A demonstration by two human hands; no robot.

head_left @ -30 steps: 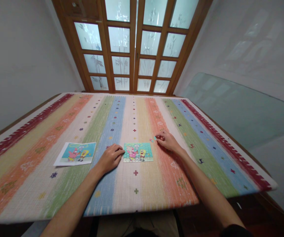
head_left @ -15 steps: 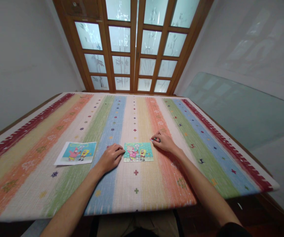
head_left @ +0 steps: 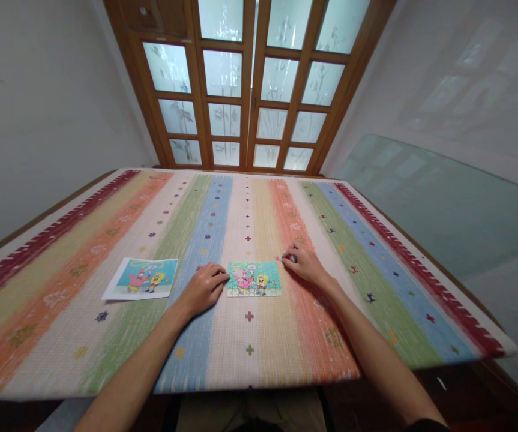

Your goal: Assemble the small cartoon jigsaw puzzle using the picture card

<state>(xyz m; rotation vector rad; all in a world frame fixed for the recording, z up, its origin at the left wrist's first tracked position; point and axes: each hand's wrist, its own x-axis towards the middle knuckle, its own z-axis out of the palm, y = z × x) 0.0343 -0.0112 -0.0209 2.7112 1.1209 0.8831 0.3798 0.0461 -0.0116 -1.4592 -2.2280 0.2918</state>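
A small jigsaw puzzle (head_left: pixel 255 281) with a cartoon picture lies flat before me; a pale patch shows in its upper left part. My left hand (head_left: pixel 205 288) rests at its left edge, fingers bent and close together, the tips pressed to the border. Just beyond the upper right corner is my right hand (head_left: pixel 301 261), with thumb and fingers pinched around a small teal puzzle piece (head_left: pixel 293 258). Beside those fingertips lies a tiny pink piece (head_left: pixel 277 258). Part of what the right fingers hold is hidden.
A printed sheet (head_left: pixel 144 279) with the same cartoon scene lies left of my left hand. The striped tablecloth (head_left: pixel 249 336) covers the table. Behind it stand wooden doors (head_left: pixel 247 120) with frosted panes, and a greenish glass panel (head_left: pixel 443 192) leans at the right wall.
My right hand has shifted slightly right and its fingers have turned; a teal piece now shows at them, with a pink one beside. The left hand keeps its place at the puzzle's edge.
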